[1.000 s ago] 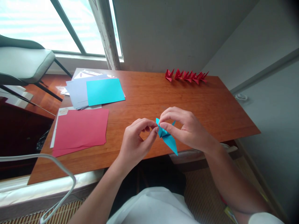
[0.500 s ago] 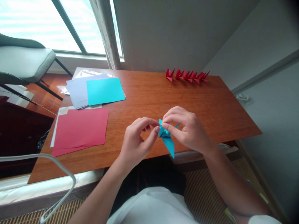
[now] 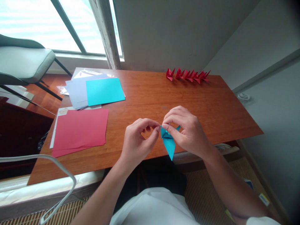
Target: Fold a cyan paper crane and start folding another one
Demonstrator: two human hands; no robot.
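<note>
A blue origami crane [image 3: 169, 147] is held up between my two hands, above the near edge of the table. One pointed wing hangs down towards me, and another tip sticks out to the right, partly behind the fingers. My left hand [image 3: 140, 137] pinches the crane's left tip between thumb and index finger. With thumb and fingertips, my right hand [image 3: 186, 129] grips its upper middle and covers part of the folds.
Several red origami cranes [image 3: 187, 75] stand in a row at the table's back right. Red paper sheets [image 3: 81, 129] lie at the left, with a blue sheet [image 3: 105, 91] on pale papers [image 3: 76, 90] behind them. A white cable [image 3: 58, 164] loops at the lower left.
The crane has turned slightly in my fingers; its lower wing now hangs straighter and its upper tip no longer sticks up. Both hands keep their pinch in nearly the same place.
</note>
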